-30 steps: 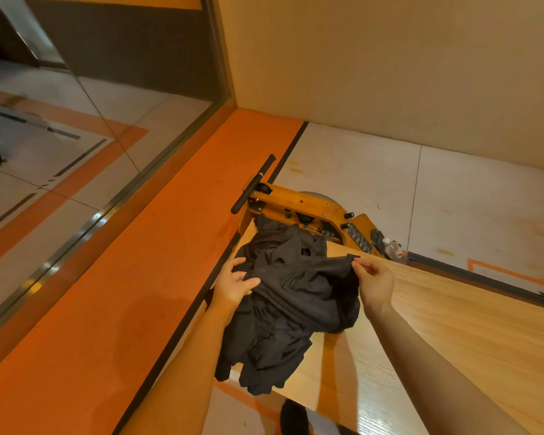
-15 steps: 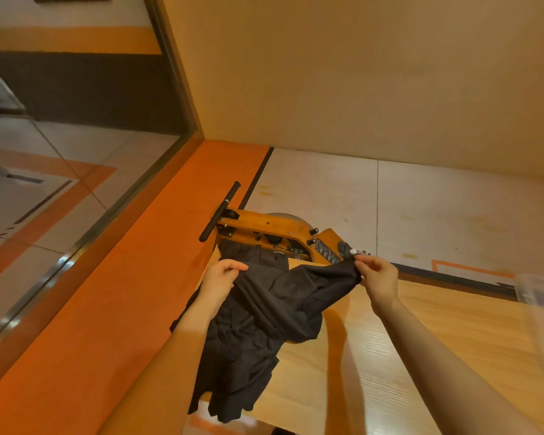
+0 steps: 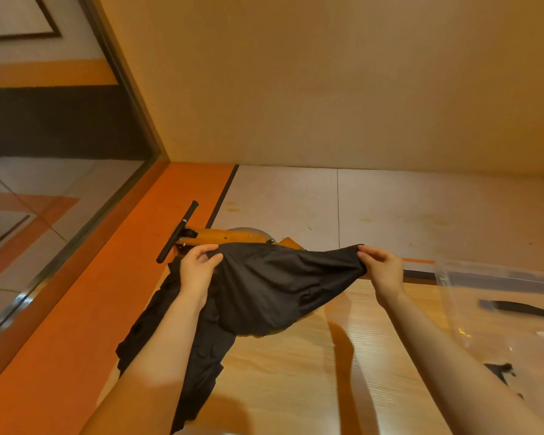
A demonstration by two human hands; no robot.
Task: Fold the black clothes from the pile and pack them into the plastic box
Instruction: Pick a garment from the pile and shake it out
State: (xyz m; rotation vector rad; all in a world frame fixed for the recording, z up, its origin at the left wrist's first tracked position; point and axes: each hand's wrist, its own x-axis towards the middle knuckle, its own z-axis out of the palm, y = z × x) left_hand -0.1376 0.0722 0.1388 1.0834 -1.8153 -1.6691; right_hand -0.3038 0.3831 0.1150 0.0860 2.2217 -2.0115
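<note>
Black garment (image 3: 264,290): showing plain matte black, no print, held over the tabletop. Tabletop (image 3: 311,372): showing pale wood with fine horizontal grain. Plastic box (image 3: 496,296), right of the garment: showing clear and colourless, a black strip visible through its wall. Machine (image 3: 226,235), beyond the garment: showing yellow-orange body, black handle bar. Floor (image 3: 176,208), left of the tabletop: showing an orange band edged by a black line; farther back, off-white panels. Wall (image 3: 327,89): showing plain beige.
</note>
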